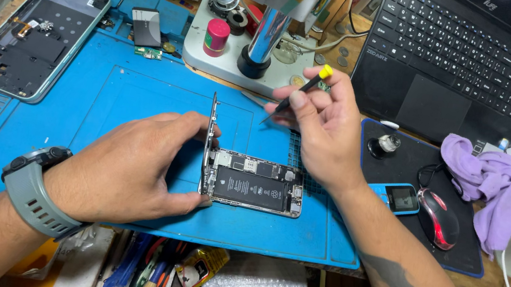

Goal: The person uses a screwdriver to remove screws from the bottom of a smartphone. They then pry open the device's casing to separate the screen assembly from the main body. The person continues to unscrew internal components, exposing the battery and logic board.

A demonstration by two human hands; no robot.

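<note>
Where the left hand point(125, 172) covers it, the hinge edge of the opened phone point(253, 186) is hidden; the microscope point(268, 5) head and the laptop point(460, 59) screen are cut off at the top. Board parts are too small to make out. Count: one opened phone with battery showing, one lifted screen panel point(210, 137), one separate phone back housing point(34, 36) far left, one small blue phone point(398, 198), one mouse point(438, 219), one purple cloth point(490, 183). Left hand half closed, gripping the screen panel upright, thumb on the phone's lower corner. Right hand point(324, 130) pinched around a yellow-capped screwdriver point(295, 96), tip just above the phone. Phone lies on the blue mat point(110, 90), mid worktop.
</note>
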